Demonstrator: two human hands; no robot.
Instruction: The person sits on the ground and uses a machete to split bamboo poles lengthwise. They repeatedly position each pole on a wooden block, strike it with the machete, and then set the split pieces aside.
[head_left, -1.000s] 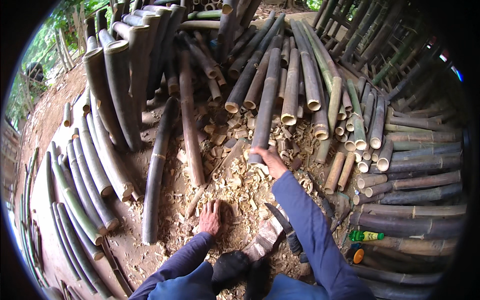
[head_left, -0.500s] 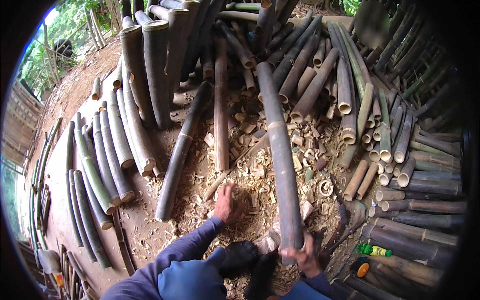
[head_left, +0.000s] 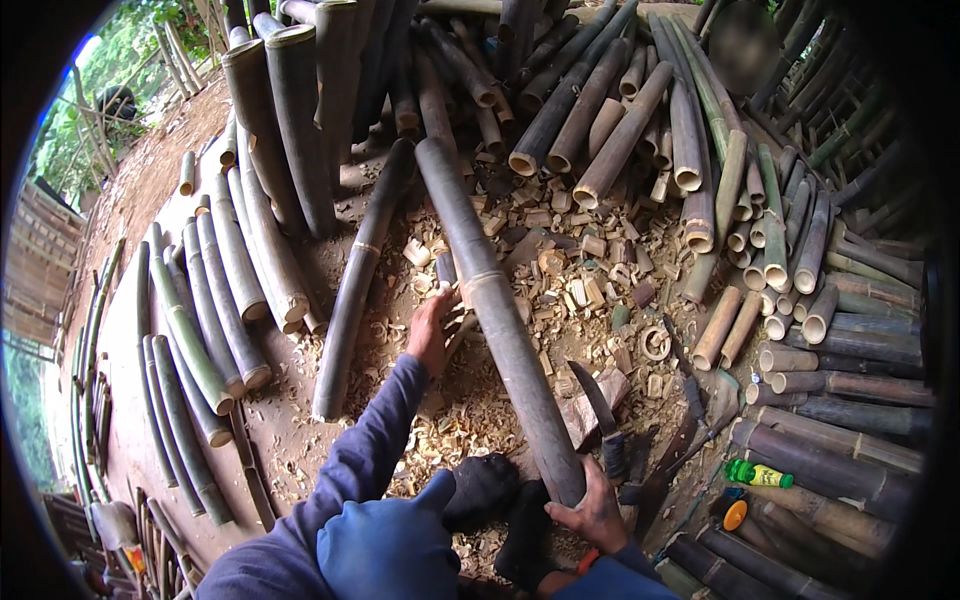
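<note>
A long dark bamboo pole [head_left: 510,335] slants across the middle, its near end by my lap and its far end up and left. My right hand [head_left: 592,512] is wrapped round the near end. Beside the pole's middle, my left hand [head_left: 432,330] reaches forward with its fingers apart; whether the fingertips touch the pole I cannot tell. A curved-blade machete [head_left: 594,395] with a dark handle rests just right of the pole, against a pale wooden block [head_left: 583,425].
Another bamboo pole [head_left: 356,290] leans at the left of my hand. Wood chips [head_left: 585,290] cover the ground. Cut bamboo lies stacked on the right [head_left: 850,410] and in rows on the left [head_left: 220,310]. A green bottle [head_left: 757,473] lies at the right.
The held pole's far end has swung left, uncovering the machete. My left hand has moved forward toward the pole. My right hand keeps its grip on the near end.
</note>
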